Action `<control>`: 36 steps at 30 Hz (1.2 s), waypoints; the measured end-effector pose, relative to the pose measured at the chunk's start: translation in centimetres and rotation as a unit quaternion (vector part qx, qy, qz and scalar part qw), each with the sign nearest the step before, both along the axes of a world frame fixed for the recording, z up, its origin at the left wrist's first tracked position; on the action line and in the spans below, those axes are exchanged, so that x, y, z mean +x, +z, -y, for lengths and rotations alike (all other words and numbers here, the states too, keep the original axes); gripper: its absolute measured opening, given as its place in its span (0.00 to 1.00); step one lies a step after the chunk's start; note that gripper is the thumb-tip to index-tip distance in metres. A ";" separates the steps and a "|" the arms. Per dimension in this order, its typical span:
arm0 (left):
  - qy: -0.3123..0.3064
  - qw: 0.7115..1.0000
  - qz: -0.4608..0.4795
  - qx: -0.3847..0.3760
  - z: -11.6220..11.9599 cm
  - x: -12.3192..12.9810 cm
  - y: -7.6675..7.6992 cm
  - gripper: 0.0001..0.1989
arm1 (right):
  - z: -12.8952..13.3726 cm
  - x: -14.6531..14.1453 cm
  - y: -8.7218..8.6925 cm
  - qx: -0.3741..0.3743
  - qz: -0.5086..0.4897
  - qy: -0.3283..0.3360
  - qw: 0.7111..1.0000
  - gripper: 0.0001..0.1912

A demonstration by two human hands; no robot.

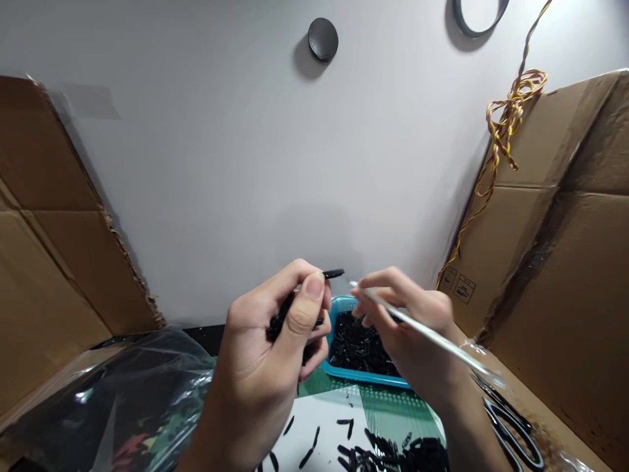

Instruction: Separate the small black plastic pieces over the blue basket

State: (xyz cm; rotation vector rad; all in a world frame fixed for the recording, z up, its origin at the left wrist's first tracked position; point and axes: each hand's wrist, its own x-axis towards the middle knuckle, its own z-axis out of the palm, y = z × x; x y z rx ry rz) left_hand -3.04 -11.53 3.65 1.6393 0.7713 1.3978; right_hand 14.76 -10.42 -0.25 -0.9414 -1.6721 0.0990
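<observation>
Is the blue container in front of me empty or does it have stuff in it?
The blue container isn't empty: small black pieces cover its visible bottom.

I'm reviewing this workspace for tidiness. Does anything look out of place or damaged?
The left cardboard panel has a ragged, torn-looking inner edge. Black pieces lie scattered on the white sheet, outside the blue tray; perhaps spilled, perhaps deliberate.

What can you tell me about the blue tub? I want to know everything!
The tub is bright blue and looks like shiny plastic, with a rim and a rounded front corner. It sits upright and open on the green surface, holding lots of little black pieces. The right hand hides its right side; I can't tell whether they touch.
</observation>
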 end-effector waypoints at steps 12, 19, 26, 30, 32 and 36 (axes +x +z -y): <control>0.118 0.991 0.010 0.069 0.0 -0.6 0.7 0.18 | -2.7 -5.1 -4.6 -0.183 0.341 0.195 0.901 0.09; 0.091 0.987 0.006 0.134 -0.7 -1.9 -0.4 0.14 | -2.1 -3.6 -2.6 -0.146 0.157 0.186 0.959 0.06; 0.090 0.992 -0.032 0.079 -0.6 -1.6 -0.9 0.18 | 2.5 -4.0 0.2 0.185 -0.238 -0.058 0.952 0.10; 0.083 0.990 -0.068 0.094 -0.3 -1.2 -0.9 0.18 | 3.4 -4.8 0.7 0.185 -0.206 -0.038 0.960 0.10; 0.082 0.988 -0.080 0.102 -0.1 -1.0 -0.7 0.18 | 3.2 -4.7 0.6 0.182 -0.195 -0.017 0.964 0.11; 0.067 0.985 -0.117 0.107 0.2 -0.9 -0.2 0.18 | 2.8 -4.5 0.4 0.169 -0.219 0.004 0.961 0.10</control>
